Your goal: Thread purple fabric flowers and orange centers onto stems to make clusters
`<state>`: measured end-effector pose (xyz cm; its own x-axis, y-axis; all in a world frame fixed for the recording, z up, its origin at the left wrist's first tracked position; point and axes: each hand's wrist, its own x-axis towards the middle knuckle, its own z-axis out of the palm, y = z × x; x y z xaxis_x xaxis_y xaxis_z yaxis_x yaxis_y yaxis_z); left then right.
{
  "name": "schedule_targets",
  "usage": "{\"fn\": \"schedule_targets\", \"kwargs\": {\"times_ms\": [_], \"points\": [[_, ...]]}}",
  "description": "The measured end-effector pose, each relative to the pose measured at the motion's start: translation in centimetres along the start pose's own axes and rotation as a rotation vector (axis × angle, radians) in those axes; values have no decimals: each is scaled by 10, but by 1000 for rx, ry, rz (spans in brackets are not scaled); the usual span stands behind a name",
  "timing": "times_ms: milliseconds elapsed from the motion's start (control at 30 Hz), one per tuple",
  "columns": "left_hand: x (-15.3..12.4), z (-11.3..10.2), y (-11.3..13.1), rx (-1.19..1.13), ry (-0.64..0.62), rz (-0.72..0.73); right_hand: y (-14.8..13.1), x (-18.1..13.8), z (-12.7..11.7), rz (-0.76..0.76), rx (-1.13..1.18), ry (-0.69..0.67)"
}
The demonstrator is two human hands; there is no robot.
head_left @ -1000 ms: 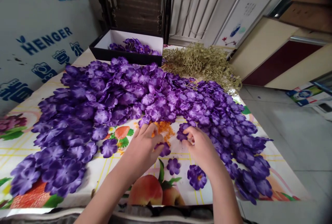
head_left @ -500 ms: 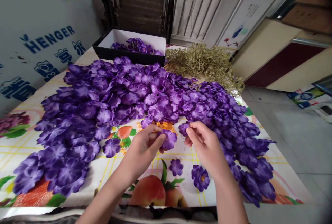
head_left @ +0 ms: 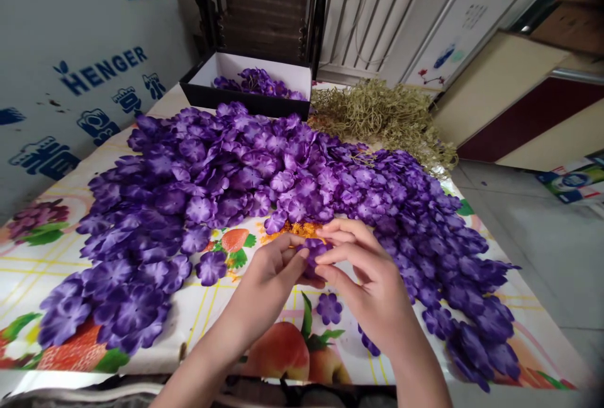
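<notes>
My left hand (head_left: pixel 276 266) pinches a purple artificial flower petal piece (head_left: pixel 313 252) between thumb and fingers, above the tablecloth. From the right, my right hand (head_left: pixel 365 269) meets it, with thumb and fingertips closed at the petal piece's edge. The fingers partly cover the stacked petals, so their layers are hard to make out. Just behind the fingertips lies a small heap of orange stamens (head_left: pixel 304 229). A small loose petal piece (head_left: pixel 329 308) rests below my hands, and a purple flower (head_left: pixel 369 340) is partly hidden by my right wrist.
A wide heap of purple petal pieces (head_left: pixel 250 169) curves across the fruit-patterned tablecloth (head_left: pixel 207 326). Behind it stand a black box (head_left: pixel 245 104) with purple flowers inside and a bundle of greenish stems (head_left: pixel 382 109). A large HENGER-printed carton (head_left: pixel 94 11) borders the left.
My right hand has moved left, bringing a small purple petal piece to the one in my left hand. The two hands now meet. My right wrist covers part of the flower below.
</notes>
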<state>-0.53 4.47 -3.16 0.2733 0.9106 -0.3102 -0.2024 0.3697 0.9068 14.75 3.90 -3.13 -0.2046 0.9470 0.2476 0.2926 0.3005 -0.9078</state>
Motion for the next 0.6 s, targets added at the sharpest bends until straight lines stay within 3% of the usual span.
{"fn": "schedule_targets", "kwargs": {"times_ms": [233,433,600], "points": [[-4,0,1,-1,-48,48,4,-2,-2,63,-49,-10],[-3,-1,-2,105,-43,78,-3,-5,0,245,308,16],[-6,3,-2,215,-8,119,0,-6,4,333,208,51]]}}
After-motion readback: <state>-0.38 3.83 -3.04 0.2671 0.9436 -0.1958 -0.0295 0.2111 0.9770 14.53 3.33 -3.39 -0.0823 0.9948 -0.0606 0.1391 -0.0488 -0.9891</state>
